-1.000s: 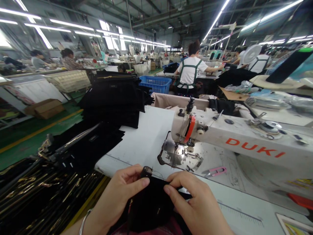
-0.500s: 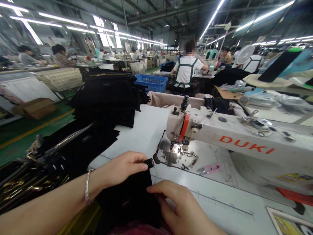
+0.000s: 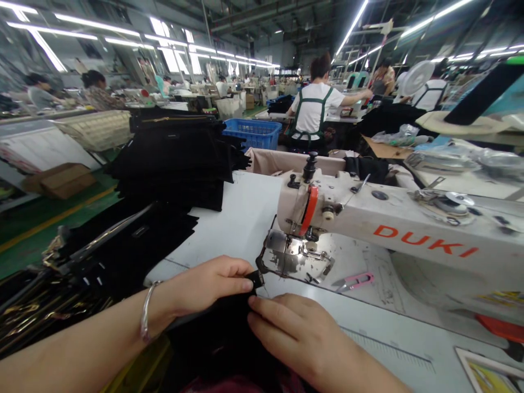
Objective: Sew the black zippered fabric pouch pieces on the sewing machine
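A black fabric panel (image 3: 216,333) hangs over the front edge of the table towards my lap. My left hand (image 3: 221,281) pinches its upper corner, where a short black tab (image 3: 256,279) with a loose thread sticks out past the thumb. Just below, my right hand (image 3: 290,330) has its fingers closed on the panel's right edge; the thumb is hidden. Beyond both hands stands a white sewing machine (image 3: 344,213) with its metal needle plate. Pink thread snips (image 3: 356,281) lie on the machine bed, to the right of the needle area.
Stacked black fabric pieces (image 3: 172,158) rise at the back left of the table. More black pieces with zippers (image 3: 102,251) lie at the left. A blue basket (image 3: 254,135) stands behind, and a co-worker (image 3: 313,109) sits farther back. A cone of black thread (image 3: 487,93) is at right.
My right hand has moved up the panel's edge, closer to my left hand, and its fingers have closed on the fabric. My left hand keeps its pinch. The co-worker's right arm now reaches out.
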Demonstrator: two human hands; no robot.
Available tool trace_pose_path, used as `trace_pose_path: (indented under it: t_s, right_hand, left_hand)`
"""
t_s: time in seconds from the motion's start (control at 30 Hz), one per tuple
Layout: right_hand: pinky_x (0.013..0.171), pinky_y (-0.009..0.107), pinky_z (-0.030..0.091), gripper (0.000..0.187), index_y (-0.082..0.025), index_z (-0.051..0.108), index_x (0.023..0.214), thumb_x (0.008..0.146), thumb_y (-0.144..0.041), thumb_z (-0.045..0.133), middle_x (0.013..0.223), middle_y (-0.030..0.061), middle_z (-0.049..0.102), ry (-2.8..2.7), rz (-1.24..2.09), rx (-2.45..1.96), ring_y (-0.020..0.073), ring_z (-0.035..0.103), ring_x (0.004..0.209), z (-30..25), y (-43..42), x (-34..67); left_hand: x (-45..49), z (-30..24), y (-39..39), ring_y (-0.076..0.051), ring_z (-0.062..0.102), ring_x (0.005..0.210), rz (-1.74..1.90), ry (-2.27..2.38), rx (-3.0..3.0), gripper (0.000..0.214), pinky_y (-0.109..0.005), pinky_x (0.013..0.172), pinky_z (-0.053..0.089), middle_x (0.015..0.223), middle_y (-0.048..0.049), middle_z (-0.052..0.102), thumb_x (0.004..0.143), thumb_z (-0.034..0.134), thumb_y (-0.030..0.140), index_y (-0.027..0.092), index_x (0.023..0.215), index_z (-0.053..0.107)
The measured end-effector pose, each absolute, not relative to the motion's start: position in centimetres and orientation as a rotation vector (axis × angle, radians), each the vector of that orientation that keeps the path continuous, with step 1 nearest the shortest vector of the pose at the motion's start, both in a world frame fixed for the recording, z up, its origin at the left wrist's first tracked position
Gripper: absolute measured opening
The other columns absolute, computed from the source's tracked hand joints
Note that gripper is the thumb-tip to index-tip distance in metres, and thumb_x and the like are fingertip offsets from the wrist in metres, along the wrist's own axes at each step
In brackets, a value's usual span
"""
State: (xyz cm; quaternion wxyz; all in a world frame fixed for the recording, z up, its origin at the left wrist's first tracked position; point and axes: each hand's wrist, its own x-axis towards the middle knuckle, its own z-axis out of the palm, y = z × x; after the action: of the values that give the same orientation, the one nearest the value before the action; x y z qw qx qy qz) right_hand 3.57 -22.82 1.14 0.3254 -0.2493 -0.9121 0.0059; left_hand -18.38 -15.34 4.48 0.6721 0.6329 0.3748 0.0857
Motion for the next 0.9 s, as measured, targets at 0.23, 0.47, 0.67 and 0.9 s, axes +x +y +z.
trace_pose_path:
  t_s: [0.23,0.47,0.67,0.9]
  right_hand:
    - [0.068,0.031,0.050,0.018,-0.013,0.065,0.106,0.098,-0.015,0.049,0.112,0.0079,0.068,-2.522,-0.050,-0.637,0.0166,0.061,0.078,-0.6,-21.9,3.4]
    - [0.079,0.033,0.049,0.006,-0.018,0.065,0.093,0.094,-0.017,0.060,0.094,0.0055,0.068,-2.620,-0.056,-1.084,0.0205,0.060,0.091,-3.5,-17.3,3.7]
    - [0.082,0.035,0.050,0.012,-0.015,0.066,0.085,0.090,-0.008,0.058,0.094,0.0091,0.068,-2.581,-0.052,-1.232,0.0225,0.062,0.092,-3.8,-15.7,6.3]
    - [0.097,0.037,0.048,0.022,-0.014,0.067,0.107,0.095,-0.009,0.050,0.106,0.0089,0.069,-2.363,0.009,-1.111,0.0213,0.060,0.112,-6.0,-17.6,7.9]
  left_hand:
    - [-16.6,3.0,-12.0,-0.017,0.061,0.082,-0.057,0.898,2.066,0.020,-0.024,0.075,0.047,0.089,-0.0003,0.069,0.092,0.051,0.030,0.017,0.092,0.066]
    - [-12.3,-2.1,-5.3,-0.026,0.061,0.096,0.220,1.256,2.511,0.015,-0.035,0.086,0.046,0.098,-0.0106,0.067,0.086,0.062,0.026,0.014,0.092,0.068]
    - [-9.1,-3.7,-3.6,-0.031,0.061,0.100,0.375,1.276,2.640,0.021,-0.043,0.088,0.048,0.096,-0.0137,0.068,0.094,0.054,0.029,0.014,0.093,0.069]
    - [-11.2,-4.4,-9.6,-0.023,0.057,0.116,0.502,1.012,2.709,0.024,-0.041,0.103,0.046,0.121,-0.0106,0.063,0.096,0.050,0.016,0.016,0.118,0.062]
